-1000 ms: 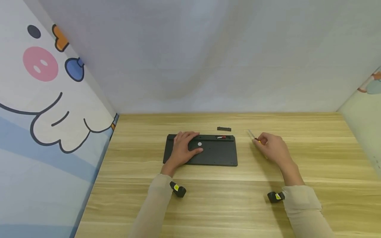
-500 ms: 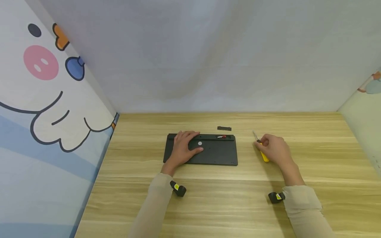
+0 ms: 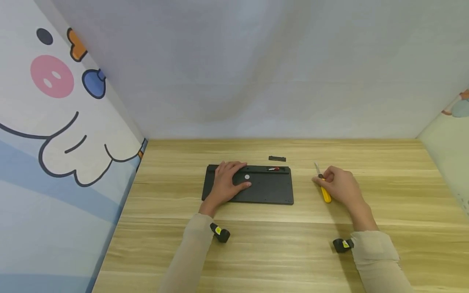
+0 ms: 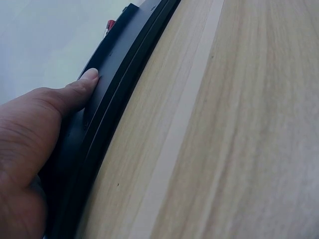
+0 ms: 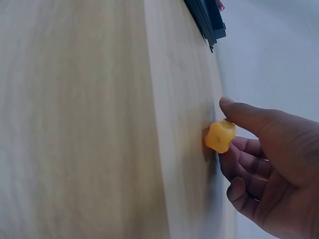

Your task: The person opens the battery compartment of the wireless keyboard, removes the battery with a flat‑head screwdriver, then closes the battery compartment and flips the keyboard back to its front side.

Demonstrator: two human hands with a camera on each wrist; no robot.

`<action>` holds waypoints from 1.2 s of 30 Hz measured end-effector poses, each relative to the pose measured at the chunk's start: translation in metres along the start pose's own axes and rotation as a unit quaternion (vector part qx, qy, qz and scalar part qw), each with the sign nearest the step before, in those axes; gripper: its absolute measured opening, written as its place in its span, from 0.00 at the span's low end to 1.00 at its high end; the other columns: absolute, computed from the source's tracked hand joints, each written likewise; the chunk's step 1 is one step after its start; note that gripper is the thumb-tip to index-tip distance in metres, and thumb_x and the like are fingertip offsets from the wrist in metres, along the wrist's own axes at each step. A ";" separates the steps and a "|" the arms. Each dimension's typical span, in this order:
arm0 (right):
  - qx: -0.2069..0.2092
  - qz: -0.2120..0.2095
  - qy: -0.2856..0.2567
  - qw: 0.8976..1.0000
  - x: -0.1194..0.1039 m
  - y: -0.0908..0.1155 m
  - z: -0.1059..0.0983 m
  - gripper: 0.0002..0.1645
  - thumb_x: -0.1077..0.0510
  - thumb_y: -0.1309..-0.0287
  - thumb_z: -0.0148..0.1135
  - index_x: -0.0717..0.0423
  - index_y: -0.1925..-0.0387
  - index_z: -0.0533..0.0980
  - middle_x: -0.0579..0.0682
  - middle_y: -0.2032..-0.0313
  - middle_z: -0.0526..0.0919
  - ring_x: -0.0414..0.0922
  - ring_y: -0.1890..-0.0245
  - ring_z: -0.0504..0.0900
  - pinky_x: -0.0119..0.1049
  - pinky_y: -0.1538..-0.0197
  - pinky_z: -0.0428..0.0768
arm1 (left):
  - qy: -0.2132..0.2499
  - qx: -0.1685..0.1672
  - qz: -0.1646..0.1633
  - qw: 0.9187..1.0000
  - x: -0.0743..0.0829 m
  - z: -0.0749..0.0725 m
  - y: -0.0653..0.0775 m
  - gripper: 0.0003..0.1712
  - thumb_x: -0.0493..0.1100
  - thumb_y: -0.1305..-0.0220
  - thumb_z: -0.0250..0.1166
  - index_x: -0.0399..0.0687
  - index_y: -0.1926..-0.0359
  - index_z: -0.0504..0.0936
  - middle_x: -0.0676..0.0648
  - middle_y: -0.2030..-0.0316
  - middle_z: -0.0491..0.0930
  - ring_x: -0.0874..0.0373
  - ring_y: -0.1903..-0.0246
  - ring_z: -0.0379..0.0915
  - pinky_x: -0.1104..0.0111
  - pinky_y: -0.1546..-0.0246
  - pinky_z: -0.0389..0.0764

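A black keyboard (image 3: 265,189) lies underside up on the wooden table. My left hand (image 3: 224,184) rests spread across its left part, the thumb on the flat back and the fingers over the raised far strip. In the keyboard's uncovered battery slot sits a red and silver battery (image 3: 273,169). Beyond the far edge lies a small black battery cover (image 3: 277,158). To the right, my right hand (image 3: 340,185) pinches a yellow-handled screwdriver (image 3: 325,194) between thumb and fingers, low at the tabletop. In the right wrist view the handle's end (image 5: 221,136) faces the camera.
The wooden table (image 3: 278,252) ends at a pale wall (image 3: 256,81) behind. On the left stands a panel (image 3: 55,154) with cartoon figures. Black wrist cameras (image 3: 221,234) are worn at both cuffs.
The screwdriver has swung from pointing up-left to lying more nearly lengthwise, its yellow handle now showing below the right hand. The right hand has shifted slightly right; the left hand and keyboard stay put.
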State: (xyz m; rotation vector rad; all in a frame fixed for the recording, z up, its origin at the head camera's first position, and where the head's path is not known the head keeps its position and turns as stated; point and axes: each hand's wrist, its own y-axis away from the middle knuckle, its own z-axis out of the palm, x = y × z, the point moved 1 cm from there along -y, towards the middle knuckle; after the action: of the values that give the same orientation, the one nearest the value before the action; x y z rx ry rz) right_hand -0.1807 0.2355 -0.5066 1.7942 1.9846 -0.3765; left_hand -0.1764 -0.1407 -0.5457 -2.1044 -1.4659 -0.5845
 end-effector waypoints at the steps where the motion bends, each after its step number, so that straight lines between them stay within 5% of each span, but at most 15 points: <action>1: 0.000 0.000 -0.002 1.000 0.000 0.000 0.000 0.27 0.39 0.35 0.66 0.61 0.62 0.79 0.57 0.68 0.86 0.45 0.73 0.79 0.33 0.69 0.74 | 0.000 0.000 0.000 1.000 0.000 0.000 0.000 0.40 0.55 0.39 0.74 0.54 0.28 0.72 0.45 0.33 0.75 0.47 0.29 0.66 0.45 0.17 0.44; 8: 0.026 -0.010 -0.012 1.000 -0.001 -0.003 -0.004 0.25 0.41 0.30 0.61 0.62 0.57 0.79 0.58 0.67 0.85 0.46 0.73 0.79 0.33 0.68 0.74 | -0.001 -0.006 -0.010 1.000 0.001 -0.001 0.000 0.40 0.56 0.39 0.74 0.55 0.28 0.72 0.45 0.33 0.74 0.47 0.29 0.66 0.47 0.16 0.43; 17: 0.053 -0.073 -0.040 0.995 -0.019 -0.012 0.000 0.20 0.48 0.29 0.62 0.62 0.53 0.83 0.59 0.63 0.85 0.50 0.67 0.80 0.37 0.65 0.77 | -0.002 -0.006 -0.013 1.000 0.001 0.000 -0.001 0.40 0.56 0.39 0.73 0.55 0.28 0.72 0.45 0.33 0.74 0.47 0.28 0.66 0.47 0.16 0.43; 36: 0.013 -0.128 -0.044 0.991 -0.064 -0.032 0.020 0.14 0.52 0.32 0.66 0.59 0.54 0.85 0.54 0.64 0.85 0.47 0.66 0.80 0.38 0.62 0.78 | -0.002 -0.004 -0.012 1.000 -0.001 0.001 0.000 0.40 0.57 0.39 0.73 0.56 0.28 0.72 0.47 0.32 0.74 0.48 0.28 0.65 0.47 0.16 0.43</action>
State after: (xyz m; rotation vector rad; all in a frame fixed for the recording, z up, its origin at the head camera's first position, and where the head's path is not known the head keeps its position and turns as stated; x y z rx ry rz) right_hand -0.2053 0.1665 -0.4956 1.5110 2.1605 -0.5536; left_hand -0.1770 -0.1406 -0.5466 -2.0988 -1.4943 -0.5972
